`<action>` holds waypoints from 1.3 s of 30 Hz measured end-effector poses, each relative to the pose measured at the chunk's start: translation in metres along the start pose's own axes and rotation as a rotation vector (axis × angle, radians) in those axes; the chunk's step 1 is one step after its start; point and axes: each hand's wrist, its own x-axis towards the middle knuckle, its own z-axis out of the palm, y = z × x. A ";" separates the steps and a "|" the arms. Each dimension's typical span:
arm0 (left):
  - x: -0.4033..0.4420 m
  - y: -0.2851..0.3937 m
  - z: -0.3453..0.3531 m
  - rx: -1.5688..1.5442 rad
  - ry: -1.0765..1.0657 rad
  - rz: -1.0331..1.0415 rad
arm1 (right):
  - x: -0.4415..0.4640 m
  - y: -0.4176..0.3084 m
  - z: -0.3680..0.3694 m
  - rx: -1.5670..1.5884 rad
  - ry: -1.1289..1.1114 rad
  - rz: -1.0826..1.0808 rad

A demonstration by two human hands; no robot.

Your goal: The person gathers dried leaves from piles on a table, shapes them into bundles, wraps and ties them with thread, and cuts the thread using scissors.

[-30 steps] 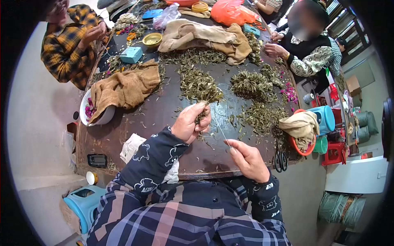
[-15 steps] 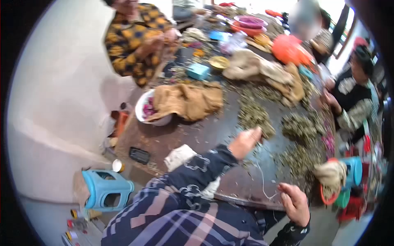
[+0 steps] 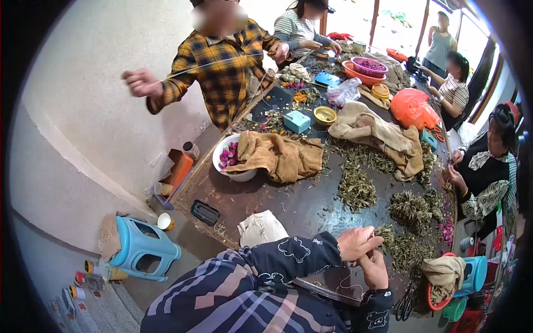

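Note:
My left hand and my right hand meet above the table's near edge, fingers pinched together. A small tuft of dried leaves shows just beyond the fingertips; whether it is held is unclear. A thin white thread hangs in a loop below my hands, and its grip point is hidden between the fingers. Piles of dried leaves lie on the dark table ahead of my hands. To the left of my sleeve rests a white cloth.
A person in a checked shirt stretches a thread at the left. Another person sits at the right. A white bowl with flowers, brown cloth, black tray, scissors and blue stool are around.
The view has swung left. My hands, apart before, have come together, with the thread loop now under them. The person in the checked shirt has spread both arms.

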 end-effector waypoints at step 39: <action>-0.008 0.019 -0.019 0.137 0.065 -0.031 | -0.009 -0.014 0.019 0.134 0.342 -0.187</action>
